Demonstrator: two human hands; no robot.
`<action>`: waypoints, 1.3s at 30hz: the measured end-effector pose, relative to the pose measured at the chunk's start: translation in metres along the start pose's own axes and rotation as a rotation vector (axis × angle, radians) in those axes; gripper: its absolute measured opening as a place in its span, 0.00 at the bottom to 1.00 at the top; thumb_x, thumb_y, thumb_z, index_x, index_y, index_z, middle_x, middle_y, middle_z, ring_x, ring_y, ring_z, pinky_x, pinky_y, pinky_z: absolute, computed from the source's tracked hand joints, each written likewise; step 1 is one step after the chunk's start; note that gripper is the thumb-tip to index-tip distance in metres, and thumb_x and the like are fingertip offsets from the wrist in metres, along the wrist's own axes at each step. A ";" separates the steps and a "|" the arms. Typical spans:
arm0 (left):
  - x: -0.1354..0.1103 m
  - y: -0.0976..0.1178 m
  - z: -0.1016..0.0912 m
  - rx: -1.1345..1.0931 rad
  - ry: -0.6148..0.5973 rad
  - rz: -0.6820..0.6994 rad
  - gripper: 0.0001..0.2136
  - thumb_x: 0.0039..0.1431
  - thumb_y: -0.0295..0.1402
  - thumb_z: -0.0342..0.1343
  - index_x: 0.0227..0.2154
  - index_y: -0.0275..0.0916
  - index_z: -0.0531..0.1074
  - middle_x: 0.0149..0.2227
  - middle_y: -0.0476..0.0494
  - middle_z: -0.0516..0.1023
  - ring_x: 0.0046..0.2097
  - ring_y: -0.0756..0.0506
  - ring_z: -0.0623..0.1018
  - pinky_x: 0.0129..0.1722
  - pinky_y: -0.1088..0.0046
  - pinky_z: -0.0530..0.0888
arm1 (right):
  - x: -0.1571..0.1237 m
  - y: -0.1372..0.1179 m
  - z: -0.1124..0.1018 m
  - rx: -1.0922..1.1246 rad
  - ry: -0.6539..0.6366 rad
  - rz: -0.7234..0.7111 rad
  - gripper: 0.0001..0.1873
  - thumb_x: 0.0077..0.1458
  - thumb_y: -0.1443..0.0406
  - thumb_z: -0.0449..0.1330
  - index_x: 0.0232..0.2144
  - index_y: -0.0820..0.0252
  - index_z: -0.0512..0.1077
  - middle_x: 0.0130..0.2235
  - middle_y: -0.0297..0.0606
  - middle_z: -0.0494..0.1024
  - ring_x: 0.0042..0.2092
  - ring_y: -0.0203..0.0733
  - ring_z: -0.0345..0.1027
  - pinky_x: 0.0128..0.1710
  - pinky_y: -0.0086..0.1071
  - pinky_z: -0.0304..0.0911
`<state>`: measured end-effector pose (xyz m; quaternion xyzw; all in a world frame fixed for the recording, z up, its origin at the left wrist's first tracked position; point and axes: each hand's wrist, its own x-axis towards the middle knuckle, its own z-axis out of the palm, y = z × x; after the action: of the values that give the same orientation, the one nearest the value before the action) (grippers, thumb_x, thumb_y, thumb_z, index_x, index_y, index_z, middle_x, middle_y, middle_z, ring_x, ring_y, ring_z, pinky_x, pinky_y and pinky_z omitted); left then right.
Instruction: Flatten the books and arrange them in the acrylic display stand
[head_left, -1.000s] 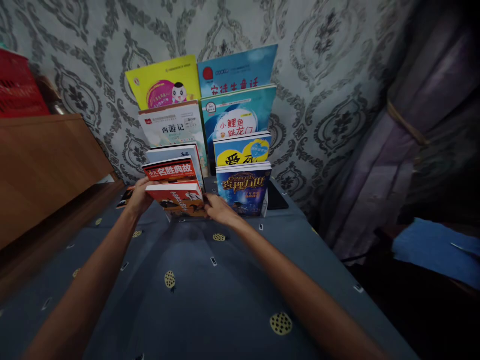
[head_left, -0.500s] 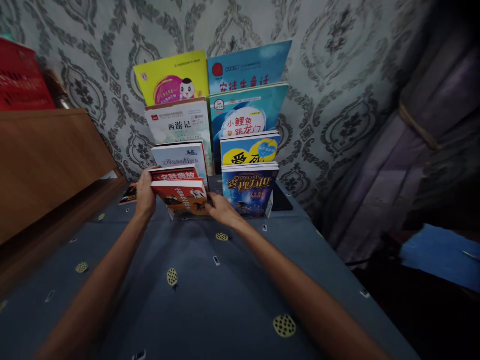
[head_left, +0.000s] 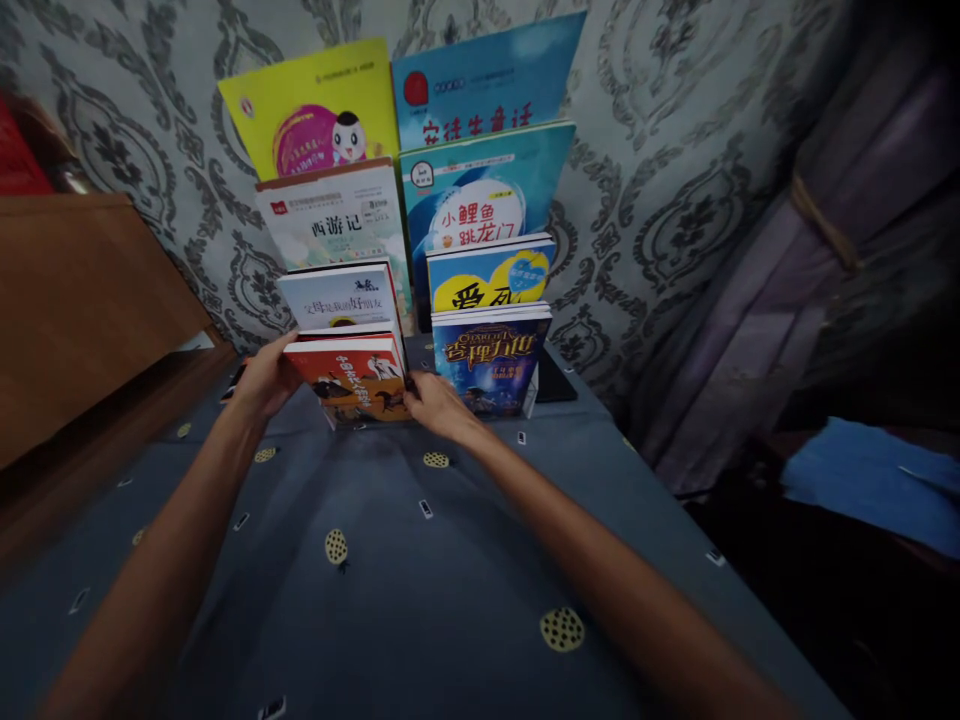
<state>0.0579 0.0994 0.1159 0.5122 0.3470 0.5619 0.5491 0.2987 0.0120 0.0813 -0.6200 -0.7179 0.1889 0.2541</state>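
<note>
Two stacks of upright books stand in rows, one behind another. At the front of the left row is a red-and-orange book [head_left: 352, 380] with a galloping horse on its cover. My left hand [head_left: 262, 378] holds this book at its upper left edge, the fingers partly hidden behind it. On its lower right edge my right hand [head_left: 441, 405] is closed, thumb at the front. Just behind stand a pale book [head_left: 341, 300] and a white book [head_left: 337, 225]. Right of my right hand is a dark blue book [head_left: 491, 360], in front of a blue-and-yellow book [head_left: 487, 275].
A tall yellow book [head_left: 315, 100] and two blue books, one a teal book [head_left: 487, 185], rise at the back against the patterned wall [head_left: 675, 150]. A wooden cabinet [head_left: 82, 310] borders the left. The dark tablecloth [head_left: 435, 620] ends at the right, near a curtain [head_left: 720, 360] and blue cloth [head_left: 870, 480].
The view has come closer and tilted down. The second red book's title, visible behind the front one before, is now covered. My left hand sits slightly lower along the book's left edge.
</note>
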 end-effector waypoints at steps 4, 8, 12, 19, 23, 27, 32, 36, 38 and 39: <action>-0.009 -0.006 0.000 -0.025 0.077 0.026 0.09 0.62 0.35 0.56 0.33 0.36 0.78 0.33 0.44 0.84 0.41 0.44 0.84 0.39 0.72 0.81 | -0.003 -0.004 -0.001 -0.008 0.012 -0.018 0.14 0.64 0.69 0.53 0.49 0.66 0.72 0.51 0.53 0.79 0.52 0.50 0.74 0.47 0.34 0.63; -0.019 -0.021 0.011 -0.055 0.053 0.240 0.19 0.62 0.51 0.56 0.36 0.38 0.78 0.38 0.43 0.84 0.48 0.42 0.82 0.46 0.70 0.79 | -0.004 -0.005 0.001 0.023 0.097 -0.072 0.17 0.64 0.69 0.52 0.54 0.66 0.68 0.53 0.51 0.78 0.54 0.47 0.72 0.51 0.34 0.63; -0.027 -0.040 0.011 0.019 0.032 0.370 0.21 0.56 0.55 0.61 0.41 0.41 0.77 0.46 0.46 0.83 0.52 0.43 0.79 0.49 0.72 0.76 | -0.001 -0.002 0.008 0.174 0.266 -0.226 0.20 0.65 0.66 0.52 0.58 0.64 0.64 0.56 0.51 0.74 0.57 0.47 0.68 0.56 0.39 0.62; -0.028 -0.056 0.004 0.306 0.160 0.426 0.22 0.60 0.53 0.58 0.44 0.40 0.77 0.47 0.43 0.80 0.50 0.42 0.77 0.52 0.71 0.73 | 0.005 0.004 0.025 0.322 0.286 -0.246 0.12 0.66 0.63 0.48 0.48 0.63 0.65 0.45 0.51 0.78 0.44 0.49 0.74 0.43 0.39 0.67; -0.027 -0.059 0.010 0.320 0.196 0.481 0.24 0.61 0.55 0.55 0.46 0.40 0.77 0.49 0.41 0.80 0.53 0.40 0.76 0.54 0.68 0.71 | 0.006 0.005 0.029 0.334 0.315 -0.229 0.10 0.66 0.62 0.47 0.45 0.60 0.64 0.44 0.48 0.78 0.43 0.48 0.75 0.42 0.39 0.68; -0.028 -0.060 0.011 0.314 0.187 0.472 0.28 0.60 0.58 0.54 0.49 0.39 0.76 0.50 0.39 0.80 0.55 0.38 0.75 0.56 0.65 0.70 | 0.005 0.004 0.030 0.371 0.287 -0.193 0.11 0.66 0.61 0.47 0.47 0.59 0.63 0.42 0.47 0.78 0.43 0.49 0.75 0.41 0.39 0.69; -0.034 -0.053 0.010 0.322 0.138 0.445 0.30 0.61 0.60 0.51 0.51 0.39 0.75 0.54 0.39 0.78 0.59 0.38 0.72 0.62 0.63 0.66 | 0.005 0.004 0.031 0.402 0.281 -0.217 0.12 0.64 0.60 0.49 0.47 0.58 0.64 0.44 0.46 0.79 0.44 0.49 0.76 0.41 0.39 0.70; -0.037 -0.046 0.013 0.385 0.118 0.450 0.34 0.62 0.62 0.46 0.52 0.36 0.74 0.54 0.37 0.78 0.58 0.39 0.73 0.60 0.63 0.68 | 0.005 0.006 0.032 0.400 0.306 -0.233 0.14 0.65 0.60 0.49 0.48 0.59 0.65 0.43 0.45 0.80 0.43 0.48 0.76 0.43 0.39 0.70; -0.038 -0.045 0.013 0.436 0.144 0.447 0.35 0.61 0.63 0.45 0.51 0.35 0.74 0.52 0.37 0.79 0.57 0.39 0.74 0.59 0.64 0.69 | 0.005 0.007 0.032 0.352 0.304 -0.215 0.15 0.65 0.59 0.50 0.49 0.59 0.66 0.43 0.45 0.80 0.44 0.47 0.76 0.44 0.38 0.69; -0.037 -0.045 0.013 0.462 0.156 0.442 0.35 0.61 0.63 0.44 0.50 0.35 0.74 0.51 0.37 0.79 0.56 0.39 0.75 0.58 0.64 0.69 | 0.006 0.008 0.032 0.317 0.299 -0.194 0.15 0.65 0.59 0.51 0.49 0.59 0.67 0.44 0.45 0.80 0.44 0.47 0.76 0.45 0.37 0.68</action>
<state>0.0773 0.0683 0.0685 0.6415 0.3868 0.6116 0.2546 0.2850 0.0203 0.0518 -0.5217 -0.6898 0.1802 0.4685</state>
